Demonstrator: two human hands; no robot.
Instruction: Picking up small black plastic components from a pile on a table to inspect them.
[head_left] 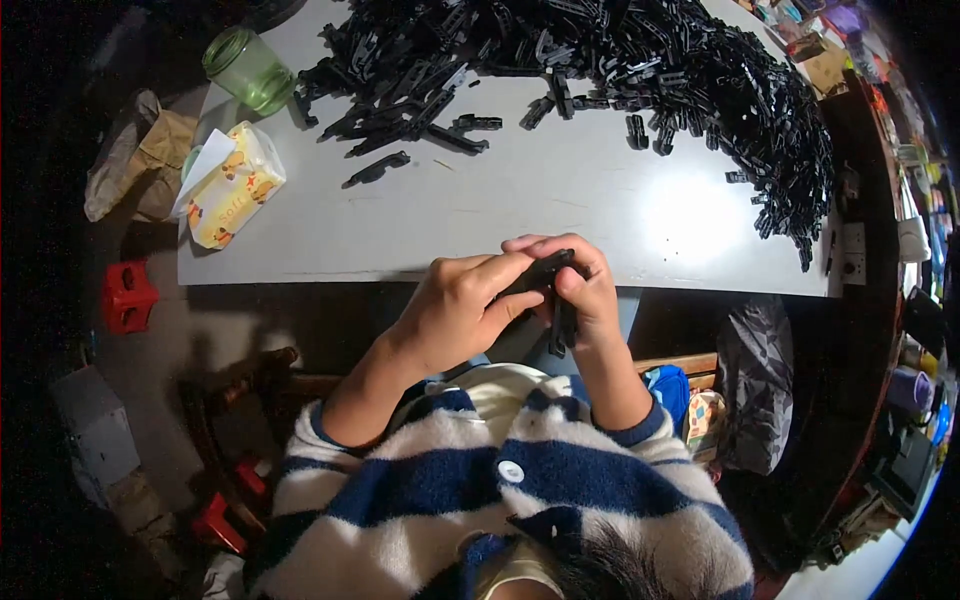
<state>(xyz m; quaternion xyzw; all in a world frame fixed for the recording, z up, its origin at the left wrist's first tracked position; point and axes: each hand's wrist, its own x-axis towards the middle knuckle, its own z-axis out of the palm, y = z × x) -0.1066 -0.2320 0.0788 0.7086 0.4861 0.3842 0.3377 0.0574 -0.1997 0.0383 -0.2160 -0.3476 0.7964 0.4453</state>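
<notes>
Just off the near table edge, my two hands meet around black plastic parts. My left hand is closed with its thumb and fingers on a slim black plastic part that slants up to the right. In my right hand, closed with a bent thumb, a second black plastic piece hangs down along the palm. Whether the two pieces are joined is hidden by the fingers. On the table beyond lies a big heap of similar black plastic parts, with one loose part closer to me.
At the table's left stand a green glass jar and a tissue pack. The white table ends just before my hands. A red stool is on the floor at left; a dark plastic bag hangs at right.
</notes>
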